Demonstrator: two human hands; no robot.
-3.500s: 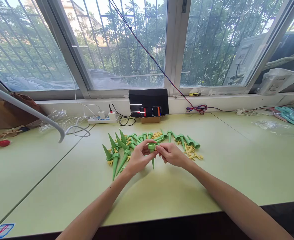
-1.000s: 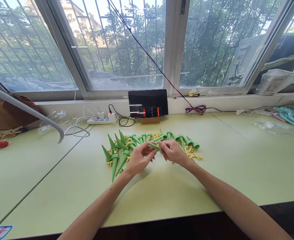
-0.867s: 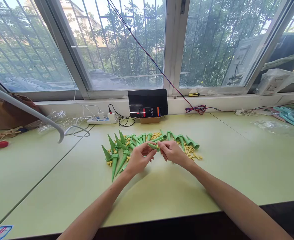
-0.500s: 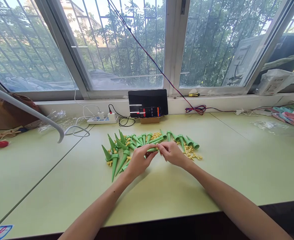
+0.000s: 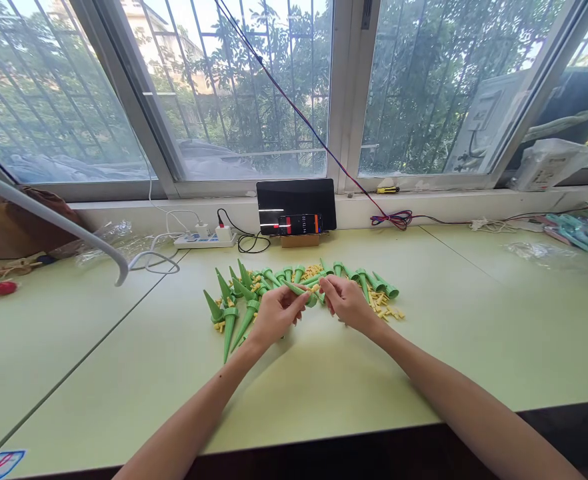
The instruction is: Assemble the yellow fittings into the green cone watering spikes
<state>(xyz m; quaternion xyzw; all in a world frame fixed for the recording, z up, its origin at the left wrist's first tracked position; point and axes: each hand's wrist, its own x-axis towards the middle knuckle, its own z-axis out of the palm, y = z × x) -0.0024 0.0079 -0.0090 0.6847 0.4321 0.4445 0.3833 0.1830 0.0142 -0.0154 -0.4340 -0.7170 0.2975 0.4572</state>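
Observation:
My left hand (image 5: 275, 318) is closed around a green plastic plant-watering spike (image 5: 294, 288), which slants with its tip up to the left and its wide end by my fingers. At that wide end sits a small yellow valve piece (image 5: 315, 289), pinched in the fingertips of my right hand (image 5: 348, 304). Several more green spikes (image 5: 230, 327) lie or stand to the left and behind my hands, some with yellow pieces on them. Loose yellow pieces (image 5: 385, 309) are scattered on the right, beside other green spikes (image 5: 363, 283).
Behind the spikes a phone (image 5: 300, 225) leans against a dark tablet (image 5: 297, 200) on a small cardboard stand. To its left is a white power strip (image 5: 205, 240) with cables. A white curved arm (image 5: 74, 217) crosses the left side. Clear plastic wrap (image 5: 539, 251) lies at right.
The held spike has turned so its tip points up to the left and its wide end shows. My right fingers have shifted slightly up, and the yellow piece shows more clearly between my hands.

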